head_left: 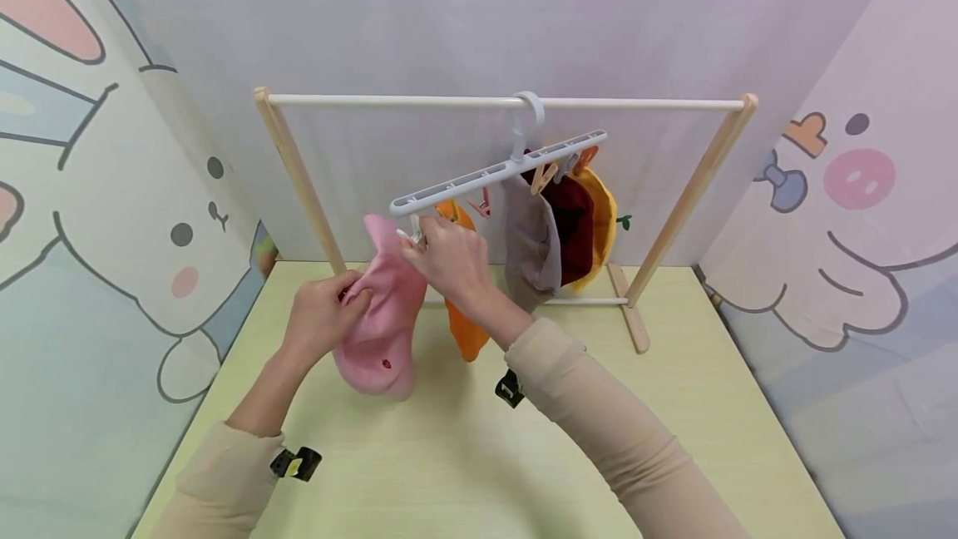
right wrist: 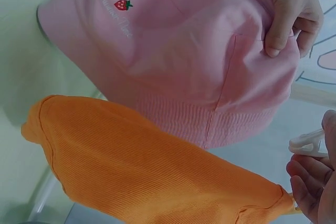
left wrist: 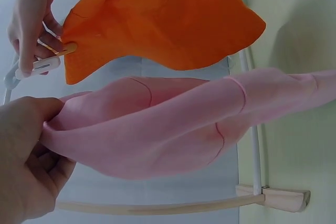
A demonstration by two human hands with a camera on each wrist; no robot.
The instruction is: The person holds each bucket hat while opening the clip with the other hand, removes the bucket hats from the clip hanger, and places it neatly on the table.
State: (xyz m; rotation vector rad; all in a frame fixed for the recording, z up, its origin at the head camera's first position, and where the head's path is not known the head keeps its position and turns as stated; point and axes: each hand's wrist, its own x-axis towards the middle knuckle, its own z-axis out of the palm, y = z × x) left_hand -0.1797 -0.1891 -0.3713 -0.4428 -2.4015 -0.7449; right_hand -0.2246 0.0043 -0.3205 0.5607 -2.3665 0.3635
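My left hand point(head_left: 322, 316) grips the edge of a pink hat point(head_left: 385, 306), thumb on one side and fingers on the other. The hat hangs brim down, with a small embroidered strawberry point(right wrist: 123, 4) on its front. My right hand point(head_left: 458, 264) pinches a white clothespin point(left wrist: 39, 67) at the left end of a pale grey hanger point(head_left: 494, 175). In the right wrist view the clothespin stands apart from the pink hat. Right beside that hand, an orange hat point(left wrist: 163, 19) hangs from an orange-yellow clip point(left wrist: 68, 49).
The hanger hooks over the white rod point(head_left: 389, 101) of a wooden-sided rack point(head_left: 299, 173), tilted lower at the left. A pink clothespin point(head_left: 482, 205) dangles mid-hanger. Grey point(head_left: 533, 248), dark red point(head_left: 578, 223) and yellow point(head_left: 604, 210) hats hang at its right. Below is a pale yellow table point(head_left: 419, 472).
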